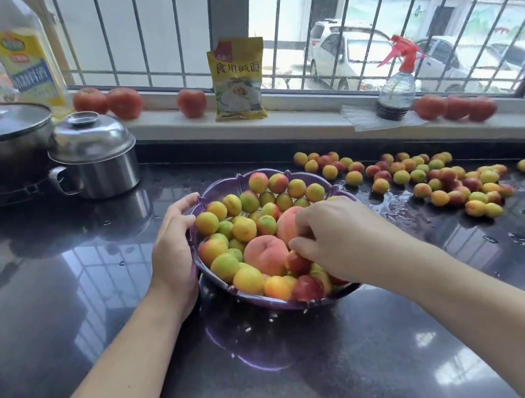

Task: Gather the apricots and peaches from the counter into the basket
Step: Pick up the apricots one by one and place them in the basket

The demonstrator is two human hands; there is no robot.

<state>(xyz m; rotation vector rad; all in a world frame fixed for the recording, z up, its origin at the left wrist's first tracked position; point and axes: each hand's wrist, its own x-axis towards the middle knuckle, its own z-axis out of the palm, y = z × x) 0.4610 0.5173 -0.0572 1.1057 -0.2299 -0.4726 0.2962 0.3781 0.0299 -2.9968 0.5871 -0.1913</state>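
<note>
Both my forearms reach over the dark counter (57, 268) to the purple basket (234, 182): my left hand (172, 248) grips its rim, and my right hand (333, 235) curls around small apricots (299, 262) beside two peaches (265, 255) inside. More apricots (442, 182) lie scattered right of it. On the sill, a yellow packet (237, 79) reads 食用碱面.
</note>
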